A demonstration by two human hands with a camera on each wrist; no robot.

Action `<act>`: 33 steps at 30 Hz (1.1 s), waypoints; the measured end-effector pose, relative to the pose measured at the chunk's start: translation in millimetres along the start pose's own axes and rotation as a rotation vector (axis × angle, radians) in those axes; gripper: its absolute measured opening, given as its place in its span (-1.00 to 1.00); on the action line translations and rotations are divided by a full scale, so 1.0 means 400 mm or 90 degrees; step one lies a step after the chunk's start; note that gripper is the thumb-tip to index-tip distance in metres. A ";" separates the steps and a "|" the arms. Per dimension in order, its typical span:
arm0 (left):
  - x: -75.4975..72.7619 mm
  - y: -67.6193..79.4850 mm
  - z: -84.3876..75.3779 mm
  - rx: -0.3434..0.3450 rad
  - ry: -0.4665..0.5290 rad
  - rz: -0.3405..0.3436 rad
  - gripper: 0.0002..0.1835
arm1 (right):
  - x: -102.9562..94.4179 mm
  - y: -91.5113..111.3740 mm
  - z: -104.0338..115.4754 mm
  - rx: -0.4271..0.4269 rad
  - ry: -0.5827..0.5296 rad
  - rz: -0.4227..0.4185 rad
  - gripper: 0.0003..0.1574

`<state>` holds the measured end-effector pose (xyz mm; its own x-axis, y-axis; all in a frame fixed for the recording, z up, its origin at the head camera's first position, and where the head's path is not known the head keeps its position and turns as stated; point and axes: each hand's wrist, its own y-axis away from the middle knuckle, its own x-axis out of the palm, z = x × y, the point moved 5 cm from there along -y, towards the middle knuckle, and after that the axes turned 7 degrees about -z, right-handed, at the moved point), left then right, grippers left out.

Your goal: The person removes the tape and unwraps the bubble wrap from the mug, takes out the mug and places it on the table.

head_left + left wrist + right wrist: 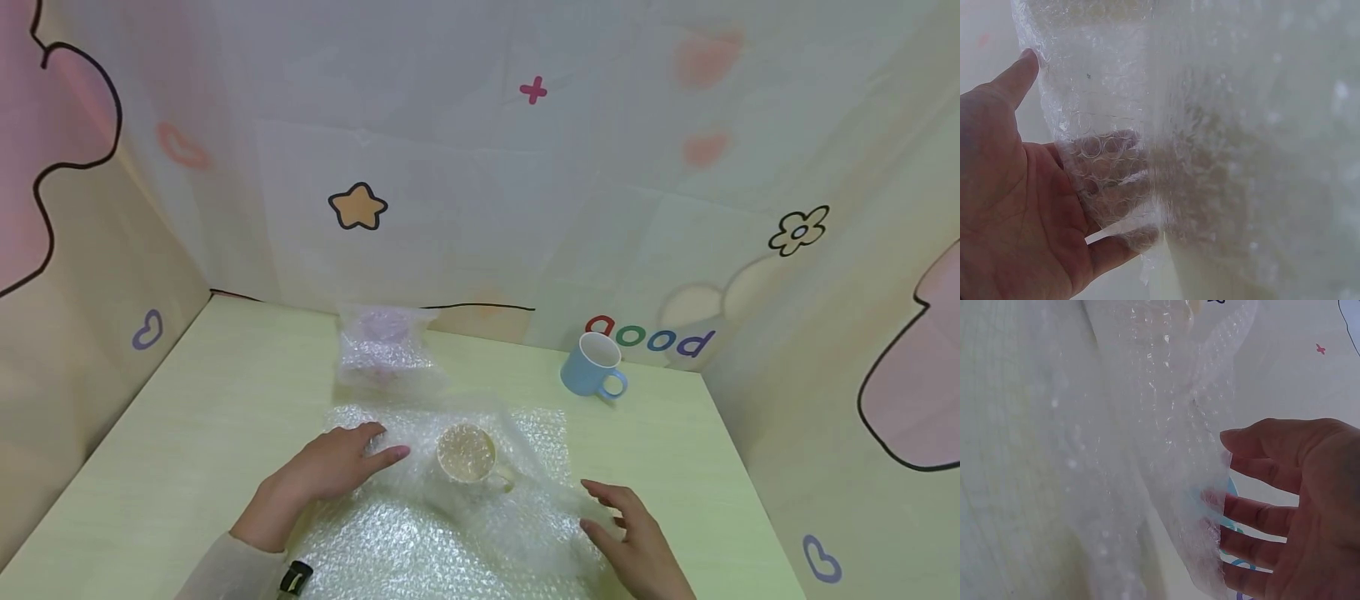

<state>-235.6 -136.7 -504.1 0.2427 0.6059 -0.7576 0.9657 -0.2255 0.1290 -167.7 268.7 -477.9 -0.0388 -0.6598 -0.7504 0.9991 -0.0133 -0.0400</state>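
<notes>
A pale cup (467, 454) with a handle stands at the middle of the table, seen through a layer of bubble wrap (525, 525) folded over it. On the cup's left, my left hand (333, 458) touches the wrap with thumb and fingers spread. In the left wrist view, the fingers (1113, 162) show through the clear sheet (1097, 75). My right hand (633, 537) is at the wrap's right edge, thumb apart from the fingers. Its fingertips reach behind that edge in the right wrist view, with the thumb (1247, 442) beside it.
A blue mug (588, 367) stands at the back right, its handle to the right. At the back left lies a bundle (386, 342) in bubble wrap with something purplish inside. Printed cloth walls (465, 233) enclose the table (187, 417) at the back and sides.
</notes>
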 end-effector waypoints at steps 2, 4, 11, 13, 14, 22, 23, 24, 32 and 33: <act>0.000 0.000 0.001 0.000 0.001 -0.001 -0.02 | -0.007 0.002 0.010 -0.031 0.008 -0.029 -0.39; 0.001 0.000 0.001 0.001 0.001 -0.002 -0.02 | -0.015 0.005 0.021 -0.060 0.020 -0.064 -0.41; 0.004 -0.002 0.002 0.001 0.003 0.002 -0.02 | -0.031 0.010 0.061 -0.084 -0.030 -0.127 -0.70; 0.004 -0.003 0.002 0.003 0.001 0.001 -0.02 | -0.019 0.009 0.077 -0.085 -0.078 -0.083 -0.76; 0.004 -0.003 0.003 0.004 0.000 0.000 -0.02 | -0.009 0.009 0.085 -0.088 -0.102 -0.051 -0.78; 0.007 -0.003 0.007 -0.006 0.002 0.006 -0.02 | 0.101 0.005 0.122 -0.172 -0.088 0.117 -0.53; 0.007 -0.003 0.007 -0.006 0.003 0.007 -0.01 | 0.112 0.006 0.124 -0.184 -0.080 0.122 -0.48; 0.008 -0.003 0.007 -0.007 0.004 0.007 -0.01 | 0.122 0.005 0.126 -0.184 -0.073 0.127 -0.43; 0.006 -0.002 0.008 0.005 0.008 0.003 -0.04 | 0.147 -0.016 0.136 -0.128 -0.073 0.132 -0.15; 0.005 -0.002 0.007 0.005 0.007 0.002 -0.03 | 0.147 -0.020 0.135 -0.127 -0.076 0.123 -0.12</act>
<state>-236.0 -137.6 -507.7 0.2469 0.6137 -0.7499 0.9642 -0.2330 0.1267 -177.0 189.4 -486.0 0.1661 -0.7191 -0.6747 0.9642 0.2619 -0.0418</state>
